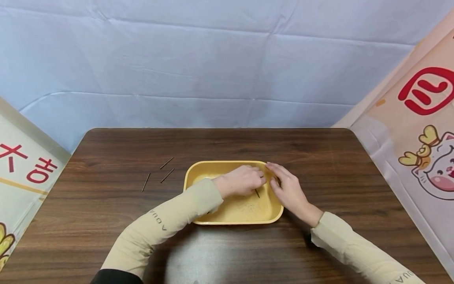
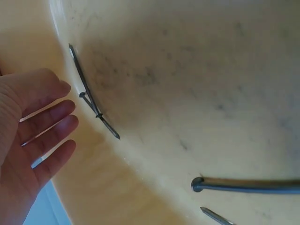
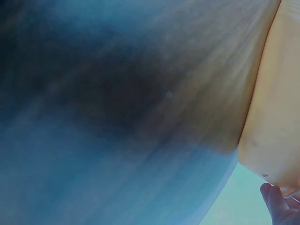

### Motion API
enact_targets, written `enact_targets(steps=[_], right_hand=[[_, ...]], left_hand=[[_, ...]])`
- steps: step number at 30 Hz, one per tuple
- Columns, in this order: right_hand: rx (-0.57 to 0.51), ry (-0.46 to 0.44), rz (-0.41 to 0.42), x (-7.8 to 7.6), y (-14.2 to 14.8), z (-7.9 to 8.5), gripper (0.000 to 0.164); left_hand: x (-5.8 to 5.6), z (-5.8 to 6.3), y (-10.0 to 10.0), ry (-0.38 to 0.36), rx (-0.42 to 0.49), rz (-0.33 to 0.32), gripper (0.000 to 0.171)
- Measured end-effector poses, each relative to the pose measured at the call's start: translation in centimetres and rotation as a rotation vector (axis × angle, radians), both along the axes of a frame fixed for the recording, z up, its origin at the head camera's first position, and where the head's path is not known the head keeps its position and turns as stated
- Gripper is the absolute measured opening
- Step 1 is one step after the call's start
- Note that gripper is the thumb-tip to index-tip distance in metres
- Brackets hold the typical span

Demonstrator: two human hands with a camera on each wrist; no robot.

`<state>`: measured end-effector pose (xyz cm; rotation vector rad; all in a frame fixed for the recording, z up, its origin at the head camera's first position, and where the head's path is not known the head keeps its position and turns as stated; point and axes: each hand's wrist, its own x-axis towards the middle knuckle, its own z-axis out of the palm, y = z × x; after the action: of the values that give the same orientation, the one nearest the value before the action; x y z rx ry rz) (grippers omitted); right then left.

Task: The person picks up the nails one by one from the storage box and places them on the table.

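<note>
A yellow tray [image 1: 244,221] stands on the table with dark metal nails in it. My left hand [image 1: 244,179] reaches inside, towards the right end. In the left wrist view its fingers [image 2: 58,117] are loosely bent and hold nothing, close beside two crossed nails [image 2: 84,77] at the foot of the tray wall. A larger nail with a round head [image 2: 243,186] and the pointed tip of another nail [image 2: 216,216] show lower right. My right hand [image 1: 289,189] grips the tray's right rim near the back corner; in the right wrist view its fingertips [image 3: 274,194] touch that corner.
Three thin dark nails [image 1: 166,175] lie apart on the brown wooden table [image 1: 124,221], left of the tray. A pale cloth [image 1: 213,79] hangs behind the table, with printed banners [image 1: 411,130] at both sides.
</note>
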<state>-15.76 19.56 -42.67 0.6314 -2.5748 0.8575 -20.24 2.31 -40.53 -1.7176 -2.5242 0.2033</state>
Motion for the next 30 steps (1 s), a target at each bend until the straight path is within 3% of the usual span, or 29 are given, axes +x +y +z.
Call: enact_targets(steps=[14,30], right_hand=[[-0.005,0.01,0.004,0.01,0.04,-0.03,0.037],[-0.009,0.006,0.008,0.13,0.02,0.18,0.037]], left_hand=[[0.11,-0.81,0.68,-0.005,-0.035,-0.039,0.016],[-0.02,-0.77,0.68,-0.052,-0.047,-0.039,0.007]])
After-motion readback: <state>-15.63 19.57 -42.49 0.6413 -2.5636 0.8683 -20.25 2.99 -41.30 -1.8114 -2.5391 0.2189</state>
